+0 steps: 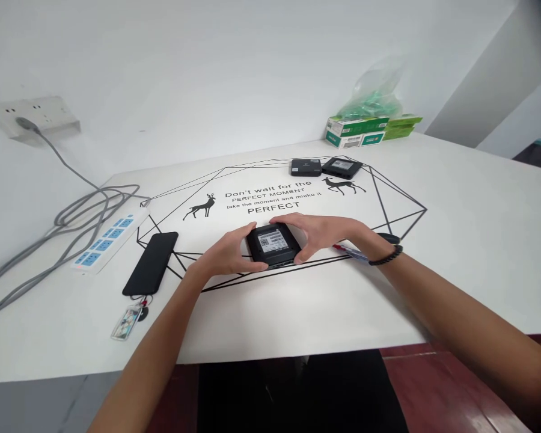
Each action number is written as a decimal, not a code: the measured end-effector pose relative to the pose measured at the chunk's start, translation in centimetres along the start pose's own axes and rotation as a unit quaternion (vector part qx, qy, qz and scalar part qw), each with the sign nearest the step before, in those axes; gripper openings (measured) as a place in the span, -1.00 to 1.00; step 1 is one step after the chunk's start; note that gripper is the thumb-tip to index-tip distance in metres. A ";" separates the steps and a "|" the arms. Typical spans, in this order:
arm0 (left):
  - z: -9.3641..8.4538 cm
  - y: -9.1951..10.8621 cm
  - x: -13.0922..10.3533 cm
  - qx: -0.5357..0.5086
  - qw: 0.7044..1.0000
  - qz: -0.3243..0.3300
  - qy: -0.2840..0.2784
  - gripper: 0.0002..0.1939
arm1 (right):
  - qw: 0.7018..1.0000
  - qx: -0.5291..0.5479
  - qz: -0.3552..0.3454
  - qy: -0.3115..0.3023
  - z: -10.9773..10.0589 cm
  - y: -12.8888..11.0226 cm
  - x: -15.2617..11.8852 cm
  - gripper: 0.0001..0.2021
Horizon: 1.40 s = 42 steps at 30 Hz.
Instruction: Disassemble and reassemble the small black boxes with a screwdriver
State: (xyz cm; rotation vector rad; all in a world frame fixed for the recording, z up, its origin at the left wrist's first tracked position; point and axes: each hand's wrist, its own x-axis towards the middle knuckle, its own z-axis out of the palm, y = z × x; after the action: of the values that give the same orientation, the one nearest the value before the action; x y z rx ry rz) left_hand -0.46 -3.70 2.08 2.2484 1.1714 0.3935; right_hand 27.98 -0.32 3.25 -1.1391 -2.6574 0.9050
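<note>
While a black smartphone point(151, 263) lies left of the left hand point(229, 251), that hand grips the left edge of a black set-top box point(274, 244), its thumb at the near corner. Directly between both hands, neither nearer, the box above the worktop point(306, 319) looks almost square, without a clear long axis, a white printed label point(272, 242) on its dark face. The right hand point(312, 236) clasps the opposite edge.

Tbl point(469, 240) print: "Don't wait for the PERFECT MOMENT take the moment and make it PERFECT". Blk box point(274, 257) lbl point(273, 241) & grn ctns point(358, 133): txt too sm. to read.
</note>
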 end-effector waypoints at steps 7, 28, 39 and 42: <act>-0.1 0.1 0.0 -0.007 1.000 0.013 -0.004 0.10 | 0.997 0.020 -0.060 0.042 0.5 -0.8 -0.3 -0.13; -0.4 0.6 -0.5 -0.033 0.998 0.042 -0.029 0.14 | 0.997 -0.021 -0.053 0.058 1.2 -2.4 -1.8 -0.13; -0.4 0.8 -0.6 -0.020 0.998 0.055 -0.025 0.06 | 0.994 -0.053 -0.062 0.074 1.6 -2.9 -2.2 -0.27; -0.3 0.9 -0.6 -0.029 0.997 0.069 -0.019 0.02 | 0.995 -0.040 -0.063 0.072 1.5 -2.8 -2.2 -0.26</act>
State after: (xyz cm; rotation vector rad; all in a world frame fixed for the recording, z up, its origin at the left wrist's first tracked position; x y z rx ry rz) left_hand -0.35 -4.57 2.86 2.2836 0.9770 0.4312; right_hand 27.30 -4.14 3.87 -0.9971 -2.6345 0.6747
